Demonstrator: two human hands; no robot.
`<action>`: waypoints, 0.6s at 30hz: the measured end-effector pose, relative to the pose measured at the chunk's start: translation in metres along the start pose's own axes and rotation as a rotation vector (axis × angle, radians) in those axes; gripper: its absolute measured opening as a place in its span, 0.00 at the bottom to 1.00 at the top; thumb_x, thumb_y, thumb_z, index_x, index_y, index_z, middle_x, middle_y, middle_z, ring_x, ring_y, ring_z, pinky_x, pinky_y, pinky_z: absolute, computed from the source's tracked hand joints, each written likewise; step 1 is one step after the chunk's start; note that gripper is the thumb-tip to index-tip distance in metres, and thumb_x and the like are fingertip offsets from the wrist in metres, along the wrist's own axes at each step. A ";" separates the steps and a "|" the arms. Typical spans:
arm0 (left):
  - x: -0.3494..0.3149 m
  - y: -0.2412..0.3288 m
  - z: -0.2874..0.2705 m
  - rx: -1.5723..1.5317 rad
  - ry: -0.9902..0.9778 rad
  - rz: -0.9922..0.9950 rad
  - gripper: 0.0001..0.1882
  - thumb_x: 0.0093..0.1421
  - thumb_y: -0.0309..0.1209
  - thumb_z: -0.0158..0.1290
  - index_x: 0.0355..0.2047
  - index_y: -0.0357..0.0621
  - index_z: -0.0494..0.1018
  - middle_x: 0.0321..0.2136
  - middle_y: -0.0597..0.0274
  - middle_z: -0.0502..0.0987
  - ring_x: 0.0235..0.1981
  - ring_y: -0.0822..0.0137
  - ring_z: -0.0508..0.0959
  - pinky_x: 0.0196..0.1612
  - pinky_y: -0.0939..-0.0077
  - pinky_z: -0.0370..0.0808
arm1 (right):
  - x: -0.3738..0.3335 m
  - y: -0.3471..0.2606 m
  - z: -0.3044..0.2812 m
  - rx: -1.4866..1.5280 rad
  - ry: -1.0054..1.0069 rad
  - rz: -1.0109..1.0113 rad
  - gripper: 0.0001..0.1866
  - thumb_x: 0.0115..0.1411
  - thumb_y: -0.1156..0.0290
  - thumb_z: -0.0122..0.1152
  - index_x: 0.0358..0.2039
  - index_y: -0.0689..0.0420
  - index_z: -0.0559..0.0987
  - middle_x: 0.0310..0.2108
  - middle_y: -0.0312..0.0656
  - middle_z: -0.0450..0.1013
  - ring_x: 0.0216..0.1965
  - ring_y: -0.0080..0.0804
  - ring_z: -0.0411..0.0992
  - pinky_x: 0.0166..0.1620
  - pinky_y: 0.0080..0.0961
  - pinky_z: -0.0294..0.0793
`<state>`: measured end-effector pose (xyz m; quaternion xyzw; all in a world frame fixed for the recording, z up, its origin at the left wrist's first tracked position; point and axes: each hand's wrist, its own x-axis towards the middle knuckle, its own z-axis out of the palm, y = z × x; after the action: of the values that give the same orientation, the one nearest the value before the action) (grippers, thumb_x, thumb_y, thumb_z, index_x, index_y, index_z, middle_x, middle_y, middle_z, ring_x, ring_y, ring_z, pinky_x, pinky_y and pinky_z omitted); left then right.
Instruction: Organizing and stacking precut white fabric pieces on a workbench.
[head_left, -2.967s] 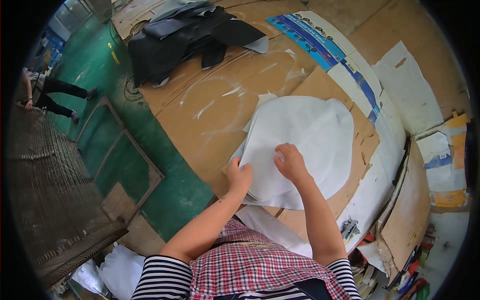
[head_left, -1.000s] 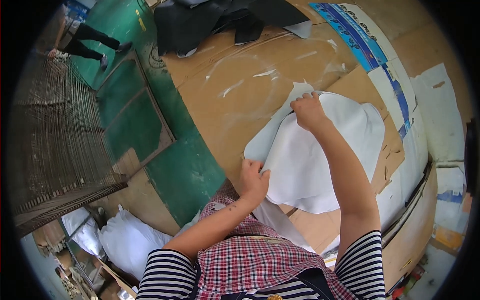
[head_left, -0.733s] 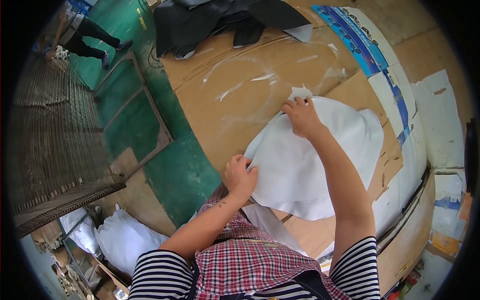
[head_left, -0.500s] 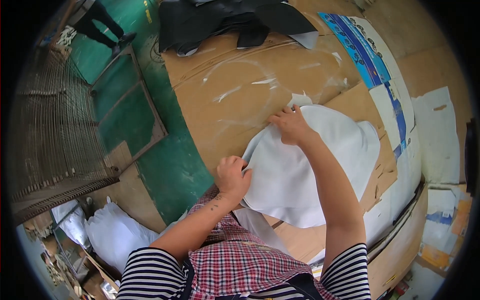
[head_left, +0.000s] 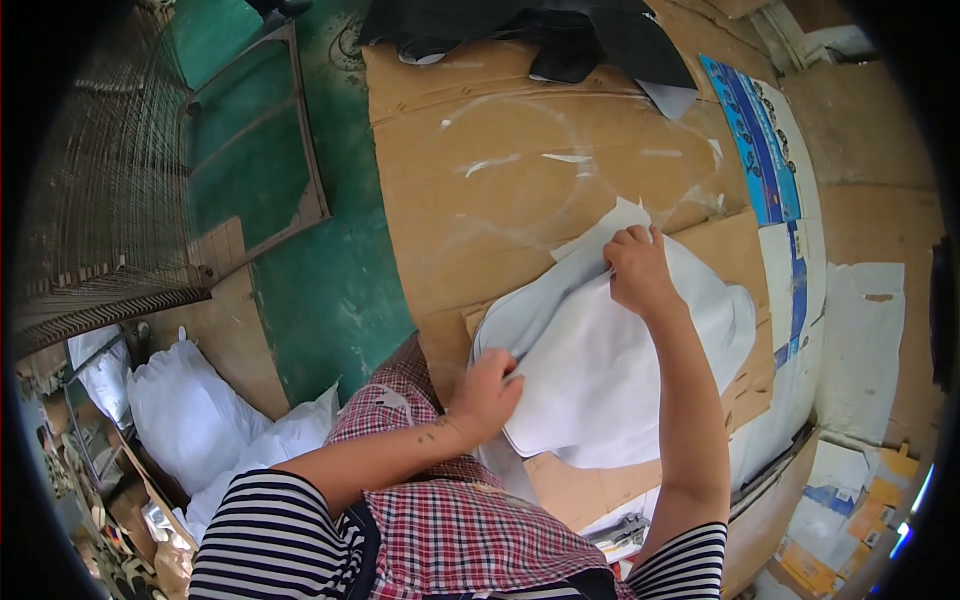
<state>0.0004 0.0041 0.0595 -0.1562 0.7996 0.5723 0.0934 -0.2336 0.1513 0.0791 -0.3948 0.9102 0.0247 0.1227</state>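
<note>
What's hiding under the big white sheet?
Under the white sheet, a pale bluish sheet peeks out at left, with brown cardboard below. The rest is covered, so I can't see it.

Near the front edge of the worktop [head_left: 440, 220], the right hand [head_left: 640, 270] pinched white sheets [head_left: 600, 370]; the left hand [head_left: 487, 395] was at their left edge.

Short sleeves [head_left: 275, 540], striped dark and white, flank an apron [head_left: 460, 545] in red, white and dark checks.
</note>
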 end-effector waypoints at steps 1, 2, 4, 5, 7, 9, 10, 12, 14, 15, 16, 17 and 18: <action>0.006 0.001 -0.008 0.081 0.041 -0.004 0.11 0.50 0.30 0.52 0.32 0.39 0.66 0.31 0.49 0.69 0.34 0.48 0.71 0.36 0.60 0.68 | 0.001 0.000 0.003 -0.001 -0.005 0.008 0.10 0.41 0.84 0.51 0.24 0.56 0.76 0.32 0.39 0.69 0.44 0.40 0.64 0.58 0.50 0.53; 0.011 0.002 -0.014 0.162 0.081 -0.007 0.12 0.49 0.31 0.52 0.32 0.40 0.65 0.32 0.49 0.69 0.35 0.48 0.71 0.37 0.58 0.68 | 0.004 -0.002 0.007 0.006 0.053 0.034 0.12 0.41 0.84 0.51 0.28 0.56 0.75 0.34 0.40 0.69 0.45 0.41 0.63 0.58 0.50 0.53; 0.022 -0.005 -0.017 0.221 0.191 0.034 0.14 0.48 0.31 0.54 0.34 0.39 0.66 0.32 0.49 0.69 0.35 0.48 0.71 0.36 0.59 0.68 | 0.005 -0.007 0.011 0.008 0.115 0.069 0.15 0.41 0.84 0.51 0.31 0.56 0.74 0.36 0.41 0.69 0.45 0.42 0.63 0.57 0.50 0.53; 0.028 -0.006 -0.018 0.279 0.308 0.074 0.16 0.47 0.31 0.55 0.35 0.39 0.66 0.32 0.50 0.70 0.34 0.49 0.71 0.36 0.60 0.69 | 0.004 -0.011 0.012 0.011 0.226 0.078 0.18 0.41 0.84 0.52 0.35 0.56 0.73 0.39 0.42 0.68 0.47 0.42 0.63 0.57 0.49 0.54; 0.037 -0.009 -0.021 0.285 0.220 0.041 0.17 0.45 0.32 0.56 0.35 0.39 0.67 0.32 0.50 0.70 0.33 0.50 0.72 0.36 0.60 0.69 | -0.003 -0.015 0.012 0.004 0.336 0.118 0.21 0.41 0.83 0.53 0.39 0.56 0.71 0.42 0.43 0.68 0.48 0.43 0.62 0.57 0.47 0.54; 0.043 -0.004 -0.023 0.293 0.099 0.037 0.17 0.44 0.32 0.57 0.34 0.40 0.67 0.32 0.51 0.70 0.33 0.50 0.72 0.37 0.60 0.69 | -0.022 -0.017 0.004 0.262 0.423 0.199 0.25 0.41 0.82 0.54 0.44 0.56 0.69 0.46 0.45 0.66 0.51 0.45 0.61 0.56 0.43 0.57; 0.046 0.000 -0.024 0.392 0.051 0.008 0.17 0.44 0.32 0.58 0.33 0.41 0.67 0.34 0.51 0.70 0.35 0.51 0.72 0.37 0.59 0.69 | -0.035 -0.021 0.005 0.246 0.430 0.259 0.25 0.41 0.82 0.54 0.44 0.56 0.69 0.46 0.45 0.66 0.51 0.45 0.61 0.56 0.43 0.57; 0.046 0.000 -0.028 0.488 -0.004 0.020 0.15 0.44 0.32 0.58 0.31 0.41 0.68 0.34 0.51 0.71 0.36 0.50 0.72 0.37 0.58 0.69 | -0.069 -0.034 0.008 0.558 0.648 0.324 0.24 0.44 0.82 0.55 0.45 0.57 0.69 0.44 0.46 0.66 0.49 0.44 0.63 0.51 0.36 0.64; 0.050 -0.004 -0.036 0.447 -0.047 0.023 0.14 0.44 0.32 0.59 0.29 0.40 0.68 0.30 0.50 0.72 0.33 0.50 0.73 0.35 0.59 0.70 | -0.114 -0.050 0.016 0.916 0.694 0.669 0.21 0.48 0.80 0.55 0.45 0.58 0.68 0.43 0.43 0.68 0.46 0.36 0.67 0.45 0.27 0.69; 0.052 -0.001 -0.036 0.429 -0.088 -0.010 0.14 0.44 0.32 0.59 0.27 0.39 0.68 0.27 0.50 0.73 0.30 0.49 0.74 0.33 0.59 0.70 | -0.143 -0.053 0.029 1.058 0.810 0.867 0.19 0.50 0.78 0.54 0.45 0.59 0.69 0.42 0.42 0.68 0.43 0.30 0.69 0.42 0.23 0.70; 0.056 0.002 -0.036 0.442 -0.129 0.041 0.14 0.44 0.32 0.59 0.27 0.39 0.68 0.27 0.50 0.73 0.30 0.49 0.74 0.33 0.59 0.70 | -0.172 -0.057 0.042 1.086 0.846 1.069 0.20 0.51 0.77 0.54 0.46 0.60 0.68 0.43 0.42 0.68 0.42 0.30 0.69 0.41 0.23 0.70; 0.060 0.005 -0.036 0.433 -0.145 -0.022 0.14 0.44 0.33 0.59 0.27 0.38 0.68 0.26 0.49 0.74 0.29 0.50 0.74 0.33 0.60 0.70 | -0.203 -0.060 0.054 1.120 0.881 1.263 0.21 0.51 0.77 0.54 0.47 0.61 0.68 0.43 0.43 0.67 0.41 0.30 0.69 0.41 0.23 0.70; 0.063 0.008 -0.036 0.427 -0.155 -0.090 0.15 0.45 0.33 0.59 0.26 0.36 0.69 0.24 0.49 0.74 0.28 0.50 0.75 0.32 0.61 0.71 | -0.231 -0.065 0.066 1.127 0.900 1.405 0.21 0.51 0.76 0.53 0.48 0.64 0.67 0.42 0.45 0.67 0.37 0.29 0.70 0.39 0.23 0.71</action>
<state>-0.0599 -0.0363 0.0572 -0.1237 0.8852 0.3958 0.2110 -0.0213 0.2807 0.0741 0.3742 0.7774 -0.4943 -0.1062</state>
